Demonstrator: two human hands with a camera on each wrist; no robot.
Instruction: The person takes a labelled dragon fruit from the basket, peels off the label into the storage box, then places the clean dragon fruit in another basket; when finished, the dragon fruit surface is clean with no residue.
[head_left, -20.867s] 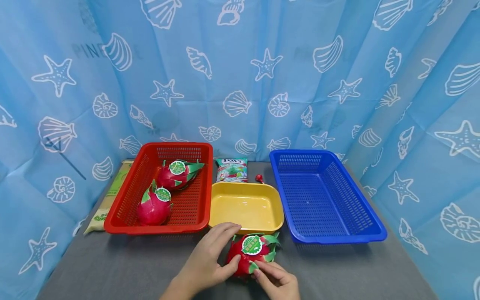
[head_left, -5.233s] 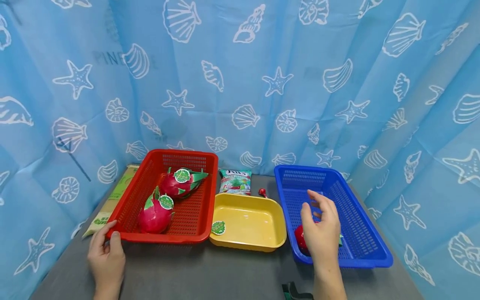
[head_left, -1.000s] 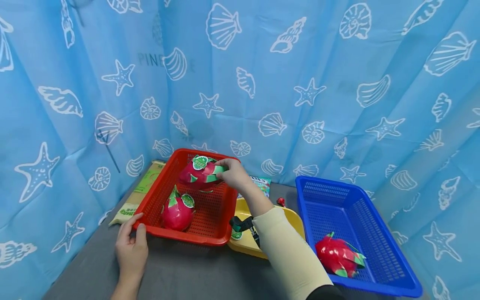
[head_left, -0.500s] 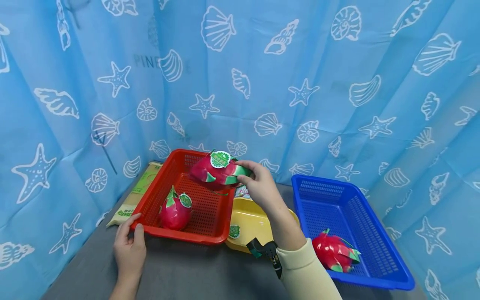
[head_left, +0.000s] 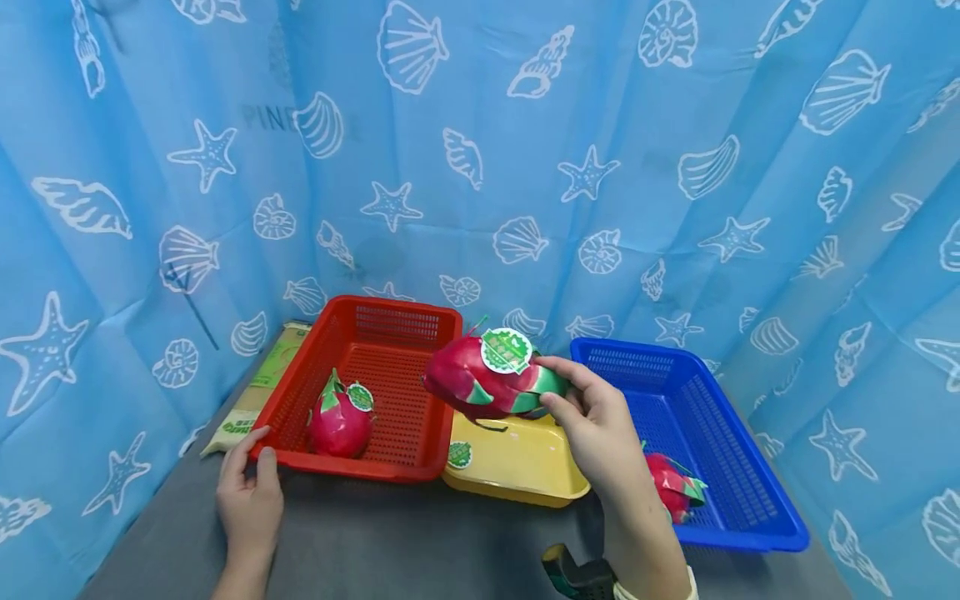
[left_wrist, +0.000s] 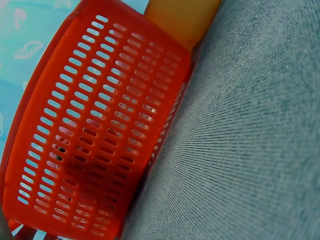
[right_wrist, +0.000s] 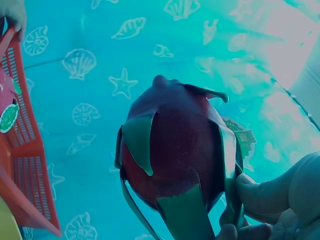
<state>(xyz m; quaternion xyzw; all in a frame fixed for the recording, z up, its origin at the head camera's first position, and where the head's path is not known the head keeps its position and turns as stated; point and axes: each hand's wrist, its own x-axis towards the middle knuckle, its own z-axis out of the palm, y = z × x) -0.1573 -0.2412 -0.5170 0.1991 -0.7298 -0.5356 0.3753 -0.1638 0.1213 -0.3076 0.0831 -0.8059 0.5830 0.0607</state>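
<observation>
My right hand (head_left: 603, 429) pinches a dragon fruit (head_left: 476, 383) by its green leafy end and holds it in the air over the yellow tray (head_left: 517, 492). A round green-and-white sticker (head_left: 506, 350) is on the fruit's side. In the right wrist view the fruit (right_wrist: 175, 135) fills the middle, with its green scales hanging toward the fingertips. My left hand (head_left: 251, 500) grips the near left corner of the red basket (head_left: 360, 468), thumb in front of the rim. Another stickered dragon fruit (head_left: 340, 425) sits inside that basket.
The blue basket (head_left: 750, 542) on the right holds a dragon fruit (head_left: 671, 483), partly hidden by my right wrist. A loose green sticker (head_left: 460, 454) clings inside the yellow tray's left end. A green-and-tan packet (head_left: 258, 392) lies left of the red basket; a patterned blue curtain (head_left: 420, 167) hangs behind.
My right hand has lifted the dragon fruit out of the red basket and carried it right, over the yellow tray. Earlier, another fruit went from the table's front to the blue basket. The left hand keeps its grip.
</observation>
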